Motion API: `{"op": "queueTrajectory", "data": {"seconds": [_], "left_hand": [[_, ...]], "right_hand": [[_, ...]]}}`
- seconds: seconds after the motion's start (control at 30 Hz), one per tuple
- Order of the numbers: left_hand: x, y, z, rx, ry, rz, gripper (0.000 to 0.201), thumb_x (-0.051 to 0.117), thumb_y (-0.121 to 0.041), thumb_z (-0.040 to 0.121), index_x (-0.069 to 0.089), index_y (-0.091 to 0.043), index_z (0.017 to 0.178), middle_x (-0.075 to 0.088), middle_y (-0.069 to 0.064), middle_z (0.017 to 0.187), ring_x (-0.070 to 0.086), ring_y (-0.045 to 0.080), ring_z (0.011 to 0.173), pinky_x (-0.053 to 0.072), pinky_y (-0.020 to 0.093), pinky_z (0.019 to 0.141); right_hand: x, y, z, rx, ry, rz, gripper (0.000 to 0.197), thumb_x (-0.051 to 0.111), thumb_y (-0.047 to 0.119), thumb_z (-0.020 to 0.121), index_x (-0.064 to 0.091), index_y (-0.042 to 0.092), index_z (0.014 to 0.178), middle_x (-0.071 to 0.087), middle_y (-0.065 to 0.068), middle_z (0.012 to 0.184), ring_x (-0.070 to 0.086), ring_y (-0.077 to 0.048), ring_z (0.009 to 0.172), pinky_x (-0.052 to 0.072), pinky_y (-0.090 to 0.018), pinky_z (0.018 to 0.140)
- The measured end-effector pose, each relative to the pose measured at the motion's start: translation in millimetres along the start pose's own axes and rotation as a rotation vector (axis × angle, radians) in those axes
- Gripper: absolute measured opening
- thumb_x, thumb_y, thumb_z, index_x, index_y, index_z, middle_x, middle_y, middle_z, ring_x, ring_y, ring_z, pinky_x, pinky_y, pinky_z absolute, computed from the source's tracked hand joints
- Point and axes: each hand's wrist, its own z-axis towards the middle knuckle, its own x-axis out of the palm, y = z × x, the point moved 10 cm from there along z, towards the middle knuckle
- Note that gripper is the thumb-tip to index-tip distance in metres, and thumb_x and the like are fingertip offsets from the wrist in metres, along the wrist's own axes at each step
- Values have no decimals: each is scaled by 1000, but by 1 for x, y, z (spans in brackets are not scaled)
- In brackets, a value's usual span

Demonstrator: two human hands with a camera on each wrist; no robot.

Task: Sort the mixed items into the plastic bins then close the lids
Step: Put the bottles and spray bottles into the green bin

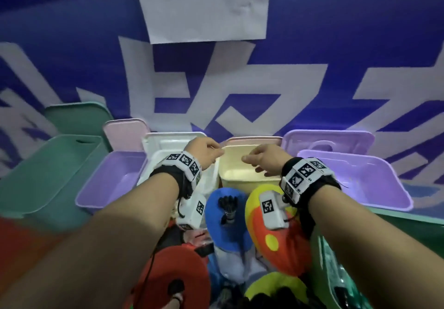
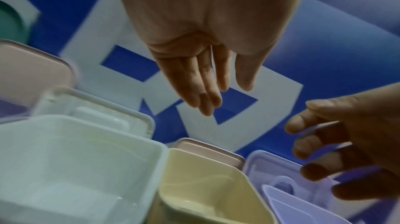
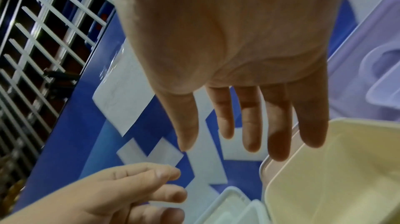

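Note:
My left hand (image 1: 209,153) hovers over the gap between the white bin (image 1: 153,167) and the yellow bin (image 1: 236,178); its fingers hang relaxed and hold nothing (image 2: 227,97). My right hand (image 1: 255,162) floats above the yellow bin (image 3: 337,176), fingers straight and empty (image 3: 231,150). Both bins look empty. Behind them lean a white lid (image 1: 173,140) and a pink lid (image 1: 254,140). Mixed items lie below my wrists: a blue plush (image 1: 228,231), an orange and yellow plush (image 1: 276,243), a red round item (image 1: 175,267) and a black toy (image 1: 228,206).
More open bins flank the middle pair: a green bin (image 1: 45,176) and a purple bin (image 1: 113,178) on the left, a larger purple bin (image 1: 360,183) on the right. Their lids, green (image 1: 77,116), pink (image 1: 126,133) and purple (image 1: 329,141), lean on the blue-and-white wall.

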Motion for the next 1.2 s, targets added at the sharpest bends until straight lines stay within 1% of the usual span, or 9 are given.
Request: {"op": "queueTrajectory", "data": {"seconds": [0.17,0.3,0.5,0.6,0.73,0.9,0.97,1.07,1.2], "left_hand": [[-58,65,-18,-158,-118,-3,15,68,-33,84,66,-19,89,72,6,85,70,23,82,57,37,78],[-88,96,-29,-225,-170,-4,22,66,-31,87,68,-11,97,72,8,89,69,22,84,53,30,74],[-109,135,-45,-304,-161,133,20,65,-33,87,69,-14,92,71,4,90,67,22,87,53,33,85],[-117,162,-49,-360,-115,177,17,65,-34,86,68,-17,85,67,1,90,64,23,89,52,33,86],[-120,194,-52,-421,-4,243,20,65,-34,87,68,-15,91,64,1,89,58,19,85,46,26,79],[-99,231,-48,-458,183,265,31,65,-37,87,70,-10,98,65,3,89,60,23,84,49,30,79],[-88,241,-45,-442,249,302,29,64,-35,87,70,-11,102,62,2,92,58,21,86,47,29,81],[-70,256,-40,-431,299,319,22,66,-32,84,65,-20,102,56,-1,98,56,18,94,44,26,85],[-42,277,-40,-456,416,317,49,66,-33,85,56,-12,129,57,3,129,54,21,117,40,25,95]], "right_hand": [[61,36,15,-51,119,-63,28,67,35,85,63,10,97,59,-4,87,58,-20,82,46,-31,71],[92,51,23,-99,176,-137,29,67,37,85,63,10,96,60,-6,84,59,-21,79,46,-28,64],[131,60,28,-107,253,-149,26,68,32,86,60,9,94,60,-6,85,57,-22,77,45,-28,58],[151,60,35,-93,283,-161,24,68,32,85,59,11,93,61,-7,92,58,-22,81,42,-25,55],[177,63,46,-103,291,-208,22,68,30,86,60,12,94,61,-5,94,56,-20,83,39,-21,55],[209,57,57,-74,341,-279,30,67,27,86,65,6,107,56,4,82,53,-17,86,37,-18,57],[221,51,60,-49,362,-311,30,68,26,86,66,7,110,56,5,83,52,-16,87,40,-20,64],[238,39,63,-16,389,-387,32,69,26,85,66,10,113,60,-1,98,55,-17,92,41,-23,80],[253,20,65,36,426,-462,33,69,26,85,65,13,116,63,-5,120,56,-21,111,42,-26,92]]}}
